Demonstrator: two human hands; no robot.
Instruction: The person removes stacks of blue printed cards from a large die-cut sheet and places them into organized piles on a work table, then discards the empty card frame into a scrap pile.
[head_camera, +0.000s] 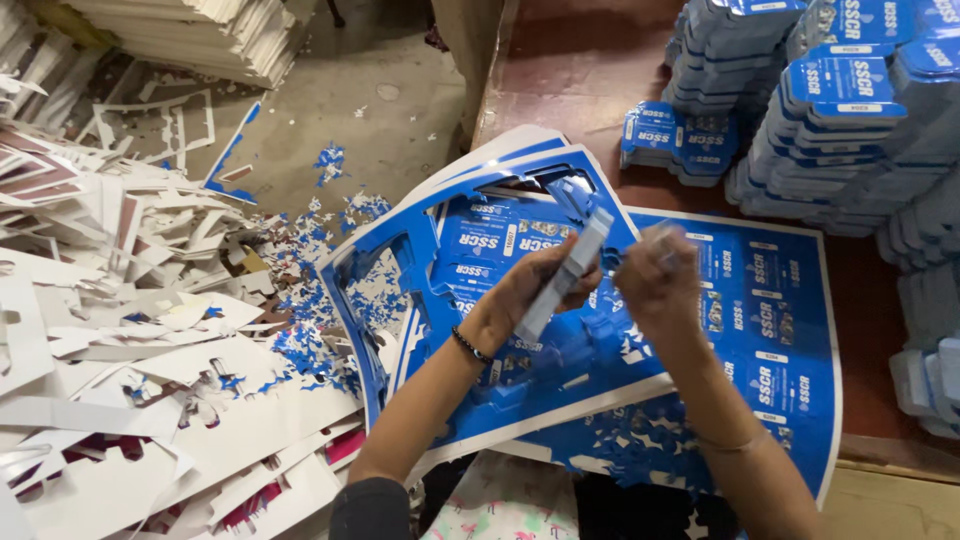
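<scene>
Left hand (525, 290) grip clamped on blue card stack (563, 275), right hand (655, 275) blurred, grip unclear, above blue printed sheet (770, 330)

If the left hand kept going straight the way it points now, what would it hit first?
The left hand, gripping a thin stack of blue cutouts, points up and right. Likely first contact is the right hand close beside it; depth is hard to judge, so it may already touch.

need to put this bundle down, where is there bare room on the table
Bare red-brown tabletop lies between the table's left edge and the blue card stacks, above the blue printed sheets. A thin strip runs right of the sheets. The floor left is crowded with white offcuts.
</scene>
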